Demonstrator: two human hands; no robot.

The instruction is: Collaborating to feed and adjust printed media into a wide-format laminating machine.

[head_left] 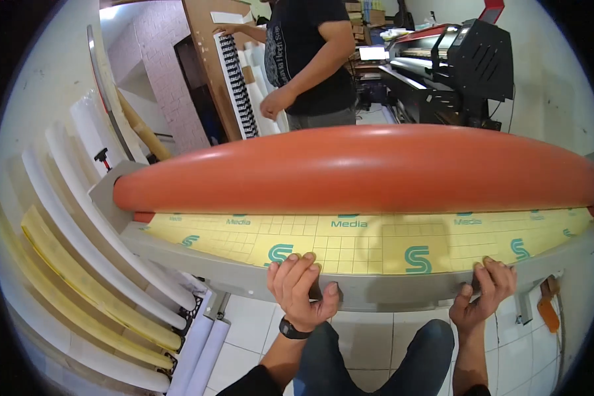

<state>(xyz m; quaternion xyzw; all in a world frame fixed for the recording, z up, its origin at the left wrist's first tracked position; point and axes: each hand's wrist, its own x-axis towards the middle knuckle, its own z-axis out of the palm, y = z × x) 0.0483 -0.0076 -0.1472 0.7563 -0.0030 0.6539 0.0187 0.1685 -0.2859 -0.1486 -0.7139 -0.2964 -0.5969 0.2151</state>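
A yellow grid-lined sheet (336, 244) with green printing lies across the bed of a roller machine, its far edge running up to a large red roller (356, 168). My left hand (301, 290) rests palm down at the near edge of the sheet, fingers close together on it and thumb apart. Over to the right, my right hand (485, 290) touches the same near edge with its fingertips, fingers slightly bent, thumb apart against the front of the grey bar (389, 289). Neither hand is wrapped round anything.
White and yellow rolls (99, 284) stand in a rack on the left. Beyond the roller a person (310, 59) in a black shirt stands by upright rolls. A large black printer (449, 72) is at the back right. An orange-handled tool (548, 313) hangs at the right.
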